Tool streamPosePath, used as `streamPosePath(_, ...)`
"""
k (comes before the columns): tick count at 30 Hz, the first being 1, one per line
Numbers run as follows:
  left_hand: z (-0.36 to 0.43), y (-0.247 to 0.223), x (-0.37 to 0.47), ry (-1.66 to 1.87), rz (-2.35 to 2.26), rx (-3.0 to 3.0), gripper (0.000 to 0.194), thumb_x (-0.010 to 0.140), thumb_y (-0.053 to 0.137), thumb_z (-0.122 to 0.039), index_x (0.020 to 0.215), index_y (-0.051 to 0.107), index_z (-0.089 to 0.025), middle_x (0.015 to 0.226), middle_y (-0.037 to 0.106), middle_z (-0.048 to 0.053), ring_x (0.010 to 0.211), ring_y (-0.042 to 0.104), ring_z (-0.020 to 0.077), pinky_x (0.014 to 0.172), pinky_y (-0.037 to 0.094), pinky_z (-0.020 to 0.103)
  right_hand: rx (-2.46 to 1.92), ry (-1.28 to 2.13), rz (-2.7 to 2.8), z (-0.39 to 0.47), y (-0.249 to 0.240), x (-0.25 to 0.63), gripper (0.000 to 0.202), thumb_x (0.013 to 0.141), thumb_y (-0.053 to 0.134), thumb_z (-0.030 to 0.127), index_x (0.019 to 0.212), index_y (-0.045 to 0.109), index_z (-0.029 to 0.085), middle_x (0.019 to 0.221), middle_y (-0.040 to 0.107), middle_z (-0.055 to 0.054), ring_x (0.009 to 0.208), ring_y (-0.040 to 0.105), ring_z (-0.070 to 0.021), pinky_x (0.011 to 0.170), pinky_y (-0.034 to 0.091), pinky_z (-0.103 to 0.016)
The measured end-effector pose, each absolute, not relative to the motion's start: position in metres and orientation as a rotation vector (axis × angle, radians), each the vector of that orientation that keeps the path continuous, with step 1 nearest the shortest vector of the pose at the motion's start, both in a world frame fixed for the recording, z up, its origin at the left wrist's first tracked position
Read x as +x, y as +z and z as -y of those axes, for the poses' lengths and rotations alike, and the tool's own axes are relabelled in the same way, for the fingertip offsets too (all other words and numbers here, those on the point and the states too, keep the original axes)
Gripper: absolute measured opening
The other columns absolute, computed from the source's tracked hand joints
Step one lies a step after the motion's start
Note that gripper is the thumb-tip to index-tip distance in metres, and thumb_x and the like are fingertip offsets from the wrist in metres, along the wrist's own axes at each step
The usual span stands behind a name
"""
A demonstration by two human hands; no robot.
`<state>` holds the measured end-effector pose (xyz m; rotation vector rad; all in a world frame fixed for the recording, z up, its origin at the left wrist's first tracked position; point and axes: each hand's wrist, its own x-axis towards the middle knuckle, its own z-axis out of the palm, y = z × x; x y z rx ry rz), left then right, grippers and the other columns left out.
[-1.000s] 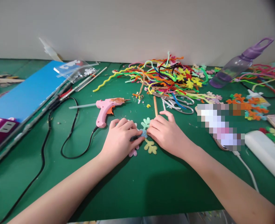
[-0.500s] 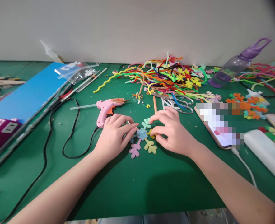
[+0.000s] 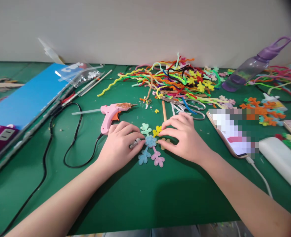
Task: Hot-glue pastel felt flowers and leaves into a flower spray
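Taking the blue centre of the fuzzy flower (image 3: 150, 141) as the middle of a clock, a blue board (image 3: 32, 95) lies well off toward 10 o'clock on the green worktop (image 3: 125, 204). A pink glue gun (image 3: 111, 113) rests nearer, also toward 10 o'clock, its nozzle pointing right and its black cord (image 3: 45, 158) looping behind the left forearm.

That forearm slants up from 8 o'clock, and the left hand (image 3: 122, 143) lies low, palm down, knuckles arched. Its thumb and forefinger reach to the flower's whitish petal at 9 o'clock, partly hidden; whether these fingers clamp it, I cannot tell.

The flower lies flat between both hands, with a mint petal at 11, yellow at 1, pale yellow at 3, pink at 5 and light blue at 7.

The right forearm comes in from 4 o'clock. The right hand (image 3: 185, 138) bends over the flower's right side, its fingers curved and apart, with tips at the yellow and pale yellow petals. Beyond it are a wooden stick (image 3: 164, 110) and scissors (image 3: 193, 110) toward 1 o'clock, and a lit phone (image 3: 234, 140) at 3.
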<state>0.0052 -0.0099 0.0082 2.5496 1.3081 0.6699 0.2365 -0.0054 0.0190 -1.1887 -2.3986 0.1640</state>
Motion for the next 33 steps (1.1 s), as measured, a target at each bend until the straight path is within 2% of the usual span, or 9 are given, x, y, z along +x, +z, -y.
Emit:
streamPosePath(2,0.010,0.008,0.005,0.646,-1.293,2.550,0.015,0.087,0.057,-0.030,0.086,0.070,-0.024,0.091,0.069,0.002,0.089,0.055,0.0204,0.077,0.036,0.039,-1.192,0.208,2.451,0.006,0.018,0.235,0.014,0.080,0.065,0.038,0.082,0.069,0.024,0.097,0.065,-0.002,0.100,0.051,-0.0209,0.102,0.024,-0.046)
streamPosePath(6,0.012,0.008,0.008,0.641,-1.269,2.577,0.016,0.087,0.058,-0.034,0.084,0.070,-0.024,0.084,0.070,0.001,0.082,0.057,0.0190,0.075,0.034,0.038,-1.200,0.235,2.510,0.007,0.014,0.234,0.012,0.083,0.063,0.033,0.083,0.069,0.024,0.097,0.063,-0.002,0.102,0.052,-0.0184,0.106,0.021,-0.045)
streamPosePath(11,0.014,0.004,0.014,0.716,-1.178,2.702,0.017,0.089,0.056,-0.031,0.101,0.068,-0.026,0.102,0.071,0.001,0.092,0.058,0.0198,0.079,0.035,0.038,-1.180,0.218,2.522,0.008,0.013,0.232,0.010,0.085,0.060,0.029,0.081,0.068,0.024,0.096,0.065,-0.001,0.104,0.053,-0.0182,0.109,0.014,-0.048)
streamPosePath(15,0.015,0.000,0.018,0.700,-1.074,2.762,0.018,0.091,0.054,-0.027,0.104,0.067,-0.027,0.107,0.071,-0.002,0.098,0.058,0.0197,0.084,0.034,0.039,-1.189,0.188,2.506,0.009,0.012,0.229,0.009,0.085,0.058,0.024,0.079,0.065,0.022,0.095,0.065,-0.001,0.102,0.054,-0.0179,0.109,0.015,-0.047)
streamPosePath(20,0.014,-0.001,0.018,0.684,-1.100,2.740,0.017,0.091,0.053,-0.028,0.100,0.068,-0.027,0.105,0.072,-0.004,0.096,0.058,0.0196,0.083,0.034,0.039,-1.225,0.157,2.507,0.008,0.011,0.229,0.009,0.083,0.058,0.025,0.077,0.064,0.021,0.091,0.063,-0.001,0.100,0.054,-0.0176,0.109,0.017,-0.046)
streamPosePath(29,0.015,-0.001,0.021,0.677,-1.117,2.696,0.016,0.092,0.053,-0.026,0.092,0.069,-0.024,0.098,0.073,-0.002,0.094,0.058,0.0189,0.083,0.033,0.038,-1.235,-0.060,2.518,0.010,0.009,0.221,0.016,0.084,0.051,0.016,0.072,0.061,0.020,0.087,0.065,-0.002,0.097,0.054,-0.0188,0.108,0.018,-0.049)
streamPosePath(33,0.014,0.000,0.021,0.672,-1.130,2.719,0.015,0.091,0.054,-0.027,0.091,0.069,-0.025,0.098,0.073,-0.004,0.094,0.058,0.0191,0.083,0.032,0.038,-1.226,-0.027,2.537,0.010,0.010,0.223,0.017,0.085,0.052,0.017,0.072,0.062,0.020,0.087,0.065,-0.001,0.097,0.055,-0.0181,0.108,0.018,-0.048)
